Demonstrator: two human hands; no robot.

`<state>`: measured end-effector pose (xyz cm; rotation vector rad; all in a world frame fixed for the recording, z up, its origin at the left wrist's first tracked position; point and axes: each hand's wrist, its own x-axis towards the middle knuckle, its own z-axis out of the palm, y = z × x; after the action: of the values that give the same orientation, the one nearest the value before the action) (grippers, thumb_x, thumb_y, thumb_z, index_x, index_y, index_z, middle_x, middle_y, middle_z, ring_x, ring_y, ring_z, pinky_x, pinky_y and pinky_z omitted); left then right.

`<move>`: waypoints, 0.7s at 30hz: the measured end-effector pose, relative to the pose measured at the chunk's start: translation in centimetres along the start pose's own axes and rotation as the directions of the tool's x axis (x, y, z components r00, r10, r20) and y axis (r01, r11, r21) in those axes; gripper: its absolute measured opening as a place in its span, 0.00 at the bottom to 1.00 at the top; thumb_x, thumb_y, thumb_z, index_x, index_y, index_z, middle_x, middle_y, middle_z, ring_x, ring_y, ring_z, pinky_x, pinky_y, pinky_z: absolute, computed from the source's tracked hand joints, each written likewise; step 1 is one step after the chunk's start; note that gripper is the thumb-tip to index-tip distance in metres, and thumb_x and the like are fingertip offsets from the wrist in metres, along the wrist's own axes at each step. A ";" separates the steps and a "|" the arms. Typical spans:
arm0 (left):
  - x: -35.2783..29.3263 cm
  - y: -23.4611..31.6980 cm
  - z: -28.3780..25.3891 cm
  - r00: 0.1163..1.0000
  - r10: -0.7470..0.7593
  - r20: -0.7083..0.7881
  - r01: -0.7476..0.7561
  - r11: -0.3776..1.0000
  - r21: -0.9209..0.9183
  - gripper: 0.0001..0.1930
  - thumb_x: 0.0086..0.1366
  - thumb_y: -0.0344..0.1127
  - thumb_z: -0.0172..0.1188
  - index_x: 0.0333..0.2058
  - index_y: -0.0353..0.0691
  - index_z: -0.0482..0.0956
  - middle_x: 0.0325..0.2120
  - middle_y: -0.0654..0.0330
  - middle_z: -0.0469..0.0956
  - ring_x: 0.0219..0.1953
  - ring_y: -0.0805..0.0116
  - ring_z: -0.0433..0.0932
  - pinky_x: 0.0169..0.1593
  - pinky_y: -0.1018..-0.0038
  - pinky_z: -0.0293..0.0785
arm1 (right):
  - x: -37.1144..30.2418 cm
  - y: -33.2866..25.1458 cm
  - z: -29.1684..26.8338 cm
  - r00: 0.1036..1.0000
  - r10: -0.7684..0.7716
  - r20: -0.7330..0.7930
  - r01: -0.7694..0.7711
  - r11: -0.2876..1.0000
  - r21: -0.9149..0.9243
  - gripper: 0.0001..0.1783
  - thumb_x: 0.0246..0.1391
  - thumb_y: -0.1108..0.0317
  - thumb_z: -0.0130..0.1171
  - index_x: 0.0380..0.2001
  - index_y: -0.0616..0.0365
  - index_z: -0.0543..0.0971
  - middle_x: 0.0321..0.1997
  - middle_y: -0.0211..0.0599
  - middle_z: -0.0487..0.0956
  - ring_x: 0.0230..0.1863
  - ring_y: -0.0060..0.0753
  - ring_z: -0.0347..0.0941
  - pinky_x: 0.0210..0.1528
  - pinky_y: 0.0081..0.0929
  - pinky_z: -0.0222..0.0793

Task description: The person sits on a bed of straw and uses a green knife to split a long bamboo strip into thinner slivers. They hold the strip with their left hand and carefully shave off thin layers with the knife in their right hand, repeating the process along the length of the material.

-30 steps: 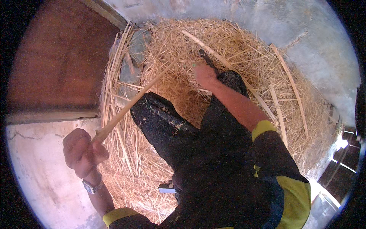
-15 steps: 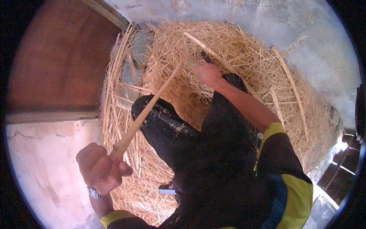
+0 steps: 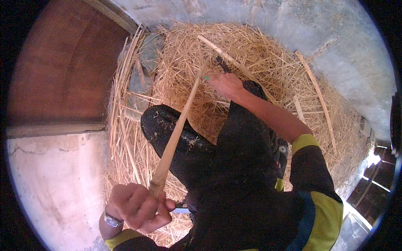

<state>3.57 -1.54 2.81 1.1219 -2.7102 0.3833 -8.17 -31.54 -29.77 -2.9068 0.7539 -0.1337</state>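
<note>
My left hand (image 3: 140, 205), with a watch on its wrist, is closed around the thick end of a long pale bamboo strip (image 3: 178, 134). The strip slants up and away over my left knee, its thin far end passing beside my right hand (image 3: 226, 85). That hand is closed between my knees, with a dark tool (image 3: 222, 65) sticking out beyond it. Whether this is a knife's handle or its blade I cannot tell. A small bright green bit (image 3: 207, 78) shows at the fingers, which are partly blurred.
Straw-like shavings (image 3: 180, 46) cover the floor around my dark-clothed legs (image 3: 243, 125). Split strips lie on them, including a long one (image 3: 318, 92) to the right. More thin strips (image 3: 121, 96) and grey stones (image 3: 140, 79) line the left. Plastered walls (image 3: 335, 46) and a reddish-brown panel (image 3: 63, 62) stand close.
My left hand has moved right and down toward my body, swinging the bamboo strip steeper. My right hand has shifted slightly, and the dark tool shows more plainly.
</note>
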 end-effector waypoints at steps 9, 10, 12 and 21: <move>-1.3 -0.2 -0.1 0.977 -0.198 -0.079 0.201 0.979 0.042 0.08 0.49 0.23 0.48 0.20 0.43 0.58 0.10 0.69 0.53 0.09 0.76 0.55 0.11 0.79 0.46 | -5.8 -9.5 -10.9 0.990 -0.057 -0.133 0.110 0.894 0.434 0.13 0.56 0.61 0.46 0.39 0.57 0.70 0.22 0.42 0.75 0.22 0.48 0.74 0.23 0.41 0.72; -1.5 -0.3 -0.3 0.973 -0.213 -0.086 0.218 0.974 0.065 0.09 0.48 0.23 0.48 0.20 0.43 0.58 0.10 0.69 0.52 0.09 0.76 0.55 0.11 0.79 0.46 | -6.5 -9.9 -10.4 0.970 -0.157 -0.186 0.224 0.874 0.430 0.13 0.56 0.61 0.46 0.39 0.57 0.70 0.22 0.42 0.75 0.22 0.48 0.74 0.23 0.41 0.72; -1.3 -0.2 -0.1 0.962 -0.250 -0.115 0.258 0.964 0.060 0.09 0.47 0.22 0.48 0.19 0.43 0.58 0.09 0.69 0.53 0.09 0.75 0.54 0.11 0.78 0.45 | -6.1 -7.4 -7.6 0.994 -0.011 -0.109 0.038 0.969 0.244 0.12 0.56 0.61 0.46 0.39 0.57 0.70 0.23 0.43 0.75 0.22 0.49 0.73 0.22 0.42 0.70; -3.8 -1.0 0.3 0.885 -0.387 -0.258 0.437 0.882 0.174 0.09 0.46 0.25 0.52 0.15 0.37 0.60 0.09 0.62 0.60 0.09 0.65 0.59 0.12 0.73 0.53 | -5.0 -10.7 -9.6 0.987 -0.036 -0.159 0.102 0.896 0.431 0.12 0.56 0.65 0.46 0.39 0.62 0.69 0.16 0.47 0.72 0.20 0.50 0.73 0.19 0.42 0.68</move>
<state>6.91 0.22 1.66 1.5774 -2.1980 0.7100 -8.59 -20.84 -18.88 -2.5083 0.5507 -0.4672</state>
